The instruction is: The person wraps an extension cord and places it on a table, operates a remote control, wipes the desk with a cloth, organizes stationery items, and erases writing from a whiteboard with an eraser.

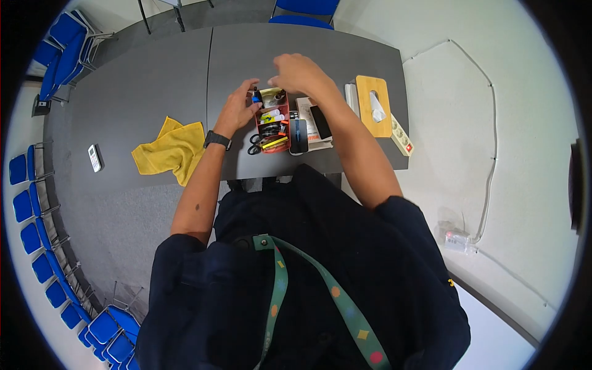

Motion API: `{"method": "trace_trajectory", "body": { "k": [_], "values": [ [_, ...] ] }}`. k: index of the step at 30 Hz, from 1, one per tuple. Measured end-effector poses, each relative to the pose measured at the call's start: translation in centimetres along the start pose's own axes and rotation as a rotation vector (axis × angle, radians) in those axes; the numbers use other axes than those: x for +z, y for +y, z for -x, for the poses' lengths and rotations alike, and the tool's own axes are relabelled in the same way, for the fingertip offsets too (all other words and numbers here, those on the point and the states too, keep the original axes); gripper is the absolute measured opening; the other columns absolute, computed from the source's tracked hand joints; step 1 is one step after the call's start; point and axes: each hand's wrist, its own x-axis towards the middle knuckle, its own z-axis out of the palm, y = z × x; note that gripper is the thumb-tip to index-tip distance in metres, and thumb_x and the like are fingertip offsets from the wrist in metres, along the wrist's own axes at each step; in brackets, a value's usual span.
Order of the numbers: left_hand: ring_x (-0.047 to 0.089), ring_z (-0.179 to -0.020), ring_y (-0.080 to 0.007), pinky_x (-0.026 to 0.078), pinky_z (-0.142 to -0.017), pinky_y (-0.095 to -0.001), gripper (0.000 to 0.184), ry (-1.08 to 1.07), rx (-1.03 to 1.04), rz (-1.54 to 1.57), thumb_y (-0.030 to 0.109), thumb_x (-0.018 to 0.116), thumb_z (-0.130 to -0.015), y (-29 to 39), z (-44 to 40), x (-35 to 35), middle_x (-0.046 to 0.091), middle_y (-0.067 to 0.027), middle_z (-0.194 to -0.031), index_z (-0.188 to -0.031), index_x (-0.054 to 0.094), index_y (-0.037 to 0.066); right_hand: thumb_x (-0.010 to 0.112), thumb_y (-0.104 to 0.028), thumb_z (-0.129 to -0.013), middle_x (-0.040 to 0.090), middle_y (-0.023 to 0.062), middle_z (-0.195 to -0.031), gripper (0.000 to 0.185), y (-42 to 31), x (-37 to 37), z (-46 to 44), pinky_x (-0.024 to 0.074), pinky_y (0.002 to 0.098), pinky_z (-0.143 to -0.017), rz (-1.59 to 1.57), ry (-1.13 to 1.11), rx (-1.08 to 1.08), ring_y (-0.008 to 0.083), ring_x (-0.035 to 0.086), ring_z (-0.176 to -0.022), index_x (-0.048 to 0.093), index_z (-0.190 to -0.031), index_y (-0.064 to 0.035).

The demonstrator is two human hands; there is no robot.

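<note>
A red compartment box (288, 125) stands near the front edge of the grey table, filled with markers, scissors with black handles (253, 148) and other small items. At the box's far left corner is my left hand (237, 108), thumb and fingers apart around a small black and blue item (256, 97); whether it grips this is unclear. My right hand (297, 72) is over the far end of the box, fingers curled and pointing left, and what they hold, if anything, is hidden. Two dark phones (298, 135) (320, 122) lie right of the box, one on a book (306, 111).
A yellow cloth (172, 150) and a white remote (94, 158) lie to the left. On the right are a wooden tissue box (381, 106) and a power strip (402, 137). A blue chair (302, 22) stands beyond the table.
</note>
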Motion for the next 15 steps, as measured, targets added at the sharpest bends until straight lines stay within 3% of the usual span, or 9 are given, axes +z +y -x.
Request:
{"method": "trace_trajectory", "body": {
  "k": [2, 4, 6, 7, 9, 10, 13, 15],
  "values": [
    [0.067, -0.098, -0.0307, 0.052, -0.082, -0.0426, 0.051, 0.07, -0.013, -0.007, 0.013, 0.071, -0.083, -0.8, 1.4, 0.2, 0.068, -0.0187, -0.103, -0.129, 0.052, 0.008, 0.07, -0.028, -0.08, 0.069, 0.0231, -0.096, 0.033, 1.9, 1.3, 2.8, 0.0518, 0.0456, -0.082, -0.241, 0.27, -0.063, 0.0394, 0.066, -0.096, 0.068, -0.095, 0.0011],
    [0.068, -0.093, -0.0278, 0.053, -0.078, -0.0417, 0.047, 0.138, -0.02, -0.014, 0.016, 0.072, -0.084, -0.9, 3.3, -0.2, 0.069, -0.0168, -0.098, -0.127, 0.054, 0.006, 0.071, -0.03, -0.082, 0.068, 0.0177, -0.084, 0.033, 4.0, 4.1, 5.3, 0.0503, 0.042, -0.071, -0.388, 0.315, -0.027, 0.0343, 0.065, -0.078, 0.066, -0.097, -0.0018],
    [0.069, -0.08, -0.025, 0.052, -0.07, -0.0408, 0.042, 0.04, -0.219, 0.026, 0.021, 0.073, -0.085, 0.0, 6.4, -0.9, 0.069, -0.0119, -0.086, -0.12, 0.058, 0.005, 0.071, -0.028, -0.081, 0.068, 0.0206, -0.086, 0.031, 4.9, 7.0, 8.4, 0.05, 0.0458, -0.076, -0.504, 0.299, 0.077, 0.0396, 0.065, -0.085, 0.065, -0.091, 0.0002],
    [0.069, -0.08, -0.025, 0.052, -0.07, -0.0408, 0.042, 0.037, -0.219, 0.023, 0.021, 0.073, -0.085, 0.3, 7.7, -0.7, 0.069, -0.0119, -0.086, -0.12, 0.058, 0.005, 0.071, -0.028, -0.081, 0.068, 0.0204, -0.085, 0.032, 5.9, 8.8, 9.5, 0.05, 0.0457, -0.075, -0.543, 0.255, 0.054, 0.0389, 0.065, -0.084, 0.064, -0.094, 0.0001],
    [0.067, -0.069, -0.0281, 0.05, -0.064, -0.0419, 0.033, -0.1, -0.275, -0.064, 0.019, 0.073, -0.083, 0.3, 10.1, -0.1, 0.067, -0.011, -0.077, -0.11, 0.061, 0.003, 0.072, -0.028, -0.081, 0.068, 0.0203, -0.085, 0.033, 7.2, 13.0, 11.1, 0.05, 0.0456, -0.074, -0.589, 0.206, 0.03, 0.0382, 0.065, -0.083, 0.064, -0.096, 0.0],
    [0.067, -0.069, -0.0281, 0.05, -0.064, -0.0419, 0.033, -0.103, -0.277, -0.069, 0.019, 0.073, -0.083, 0.3, 10.7, 0.4, 0.067, -0.011, -0.077, -0.11, 0.061, 0.003, 0.071, -0.027, -0.081, 0.068, 0.02, -0.086, 0.033, 7.5, 14.9, 11.7, 0.0501, 0.0453, -0.074, -0.579, 0.186, 0.069, 0.0376, 0.065, -0.083, 0.063, -0.098, -0.0004],
    [0.064, -0.074, -0.0389, 0.049, -0.066, -0.0453, 0.02, -0.09, -0.241, -0.181, 0.013, 0.07, -0.083, 1.2, 11.1, 1.8, 0.066, -0.0191, -0.082, -0.097, 0.062, 0.002, 0.071, -0.026, -0.082, 0.067, 0.0195, -0.09, 0.033, 7.3, 17.7, 12.9, 0.0502, 0.0451, -0.074, -0.582, 0.174, 0.095, 0.0373, 0.065, -0.085, 0.062, -0.101, -0.0011],
    [0.064, -0.078, -0.0394, 0.049, -0.068, -0.0462, 0.019, -0.091, -0.164, -0.258, 0.012, 0.07, -0.083, 1.7, 10.6, 1.6, 0.067, -0.019, -0.085, -0.098, 0.063, 0.002, 0.071, -0.025, -0.082, 0.066, 0.0194, -0.093, 0.033, 7.1, 18.5, 13.0, 0.0501, 0.0452, -0.074, -0.595, 0.184, 0.084, 0.0376, 0.065, -0.086, 0.061, -0.103, -0.0014]
  ]
}}
